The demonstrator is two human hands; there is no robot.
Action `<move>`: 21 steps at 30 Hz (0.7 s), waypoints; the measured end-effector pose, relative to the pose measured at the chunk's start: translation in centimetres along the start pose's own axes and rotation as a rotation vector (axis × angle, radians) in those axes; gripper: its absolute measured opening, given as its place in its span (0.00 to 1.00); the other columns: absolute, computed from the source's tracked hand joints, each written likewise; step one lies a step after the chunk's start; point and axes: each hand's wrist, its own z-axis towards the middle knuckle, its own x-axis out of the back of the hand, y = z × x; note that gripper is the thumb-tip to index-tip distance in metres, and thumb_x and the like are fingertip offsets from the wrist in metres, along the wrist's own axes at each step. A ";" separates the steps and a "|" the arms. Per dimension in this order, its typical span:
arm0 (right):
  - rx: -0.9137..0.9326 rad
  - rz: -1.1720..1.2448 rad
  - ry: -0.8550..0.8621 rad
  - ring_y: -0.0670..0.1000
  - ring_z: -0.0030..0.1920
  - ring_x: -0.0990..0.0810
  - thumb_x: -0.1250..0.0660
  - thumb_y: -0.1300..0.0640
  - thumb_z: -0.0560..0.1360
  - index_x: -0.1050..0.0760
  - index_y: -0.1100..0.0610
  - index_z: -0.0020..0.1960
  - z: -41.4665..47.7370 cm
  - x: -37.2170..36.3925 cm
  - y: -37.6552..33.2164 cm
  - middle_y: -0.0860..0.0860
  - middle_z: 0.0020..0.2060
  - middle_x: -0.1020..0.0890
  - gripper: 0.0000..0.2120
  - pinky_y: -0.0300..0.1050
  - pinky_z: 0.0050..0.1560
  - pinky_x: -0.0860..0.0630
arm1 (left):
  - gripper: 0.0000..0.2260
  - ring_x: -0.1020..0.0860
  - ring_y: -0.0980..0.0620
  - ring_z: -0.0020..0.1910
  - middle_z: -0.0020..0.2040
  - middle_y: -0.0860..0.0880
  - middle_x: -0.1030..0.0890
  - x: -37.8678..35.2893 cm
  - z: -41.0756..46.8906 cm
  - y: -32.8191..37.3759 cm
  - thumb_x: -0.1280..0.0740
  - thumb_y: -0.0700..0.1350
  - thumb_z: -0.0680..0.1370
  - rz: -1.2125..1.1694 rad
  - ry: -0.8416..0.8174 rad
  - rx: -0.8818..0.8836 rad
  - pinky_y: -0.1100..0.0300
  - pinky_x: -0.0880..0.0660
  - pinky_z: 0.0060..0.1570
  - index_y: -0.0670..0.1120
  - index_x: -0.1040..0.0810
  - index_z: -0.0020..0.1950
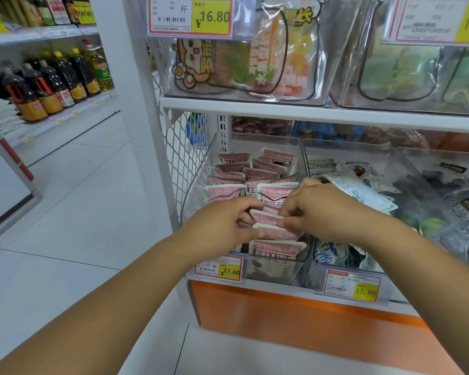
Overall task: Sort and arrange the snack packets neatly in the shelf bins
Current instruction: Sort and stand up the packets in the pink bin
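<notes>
Hands both in the leftmost clear bin [198, 185]: left hand [225, 223] and right hand [322, 209] have fingers curled, pinching opposite ends of one pink packet [266, 218] near the front of the row. Back rows of pink packets [255, 173] stand upright in two tidy columns and the front few lean, so this bin looks mostly done. White-blue packets [363, 190] next door lie in a loose heap, probably not sorted yet. Dark packets [444, 182] further right are too blurred to judge.
</notes>
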 end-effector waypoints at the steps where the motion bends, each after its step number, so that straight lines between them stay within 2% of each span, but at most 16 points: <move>1: -0.001 -0.040 0.025 0.44 0.51 0.34 0.37 0.42 0.76 0.23 0.48 0.37 0.0 0.1 -0.1 0.45 0.40 0.20 0.13 0.49 0.58 0.34 | 0.22 0.23 0.65 0.45 0.50 0.60 0.19 -0.2 0.1 0.1 0.29 0.56 0.74 0.021 0.023 -0.002 0.59 0.24 0.52 0.62 0.29 0.67; 4: -0.004 -0.124 0.091 0.44 0.56 0.32 0.37 0.43 0.77 0.22 0.47 0.43 -0.2 0.2 0.3 0.43 0.44 0.20 0.10 0.48 0.58 0.36 | 0.20 0.22 0.61 0.49 0.54 0.59 0.19 -0.6 0.2 0.5 0.30 0.53 0.76 0.021 -0.001 -0.021 0.55 0.24 0.55 0.63 0.29 0.66; 7: 0.015 -0.153 0.026 0.45 0.57 0.32 0.37 0.44 0.77 0.21 0.46 0.45 -0.1 -0.1 0.2 0.43 0.47 0.19 0.09 0.50 0.60 0.36 | 0.18 0.22 0.61 0.55 0.59 0.56 0.20 0.0 0.3 0.6 0.31 0.50 0.77 -0.005 -0.091 -0.043 0.56 0.25 0.58 0.63 0.27 0.66; 9: 0.022 -0.120 -0.016 0.45 0.57 0.32 0.37 0.42 0.76 0.20 0.45 0.46 0.1 -0.1 0.2 0.42 0.46 0.18 0.10 0.50 0.61 0.35 | 0.19 0.22 0.60 0.54 0.59 0.56 0.20 0.7 0.2 0.7 0.31 0.52 0.77 -0.003 -0.124 -0.012 0.57 0.24 0.58 0.62 0.27 0.67; 11: 0.007 0.013 -0.033 0.44 0.53 0.27 0.37 0.40 0.76 0.19 0.44 0.46 -0.1 0.8 0.6 0.41 0.43 0.17 0.11 0.47 0.57 0.29 | 0.19 0.21 0.60 0.52 0.58 0.57 0.20 1.6 0.1 0.8 0.32 0.55 0.76 0.105 -0.050 -0.018 0.58 0.24 0.56 0.61 0.27 0.67; 13: -0.038 0.144 0.048 0.44 0.48 0.22 0.34 0.44 0.76 0.19 0.45 0.45 -0.2 1.9 0.9 0.41 0.43 0.18 0.07 0.44 0.52 0.26 | 0.17 0.22 0.59 0.47 0.53 0.58 0.18 2.3 0.3 0.8 0.33 0.55 0.77 0.281 0.124 -0.059 0.58 0.24 0.50 0.60 0.26 0.66; 15: -0.044 0.084 0.130 0.44 0.50 0.24 0.32 0.47 0.75 0.20 0.45 0.47 0.2 2.0 0.8 0.40 0.45 0.20 0.04 0.43 0.52 0.28 | 0.14 0.24 0.59 0.44 0.48 0.58 0.18 2.1 0.7 1.0 0.32 0.54 0.77 0.320 0.217 -0.082 0.60 0.25 0.47 0.59 0.23 0.63; 18: -0.017 -0.092 0.151 0.45 0.55 0.29 0.31 0.44 0.73 0.20 0.44 0.51 1.2 0.6 0.2 0.40 0.44 0.21 0.08 0.45 0.55 0.33 | 0.14 0.25 0.58 0.47 0.53 0.56 0.19 0.9 1.3 1.1 0.30 0.53 0.76 0.272 0.117 -0.106 0.59 0.26 0.51 0.57 0.21 0.62; 21: -0.016 -0.067 0.044 0.44 0.52 0.31 0.32 0.46 0.75 0.18 0.41 0.49 1.3 0.4 0.1 0.37 0.36 0.24 0.06 0.44 0.51 0.35 | 0.10 0.24 0.59 0.47 0.51 0.58 0.18 0.7 1.7 0.9 0.30 0.53 0.75 0.249 0.069 -0.103 0.58 0.25 0.52 0.58 0.18 0.56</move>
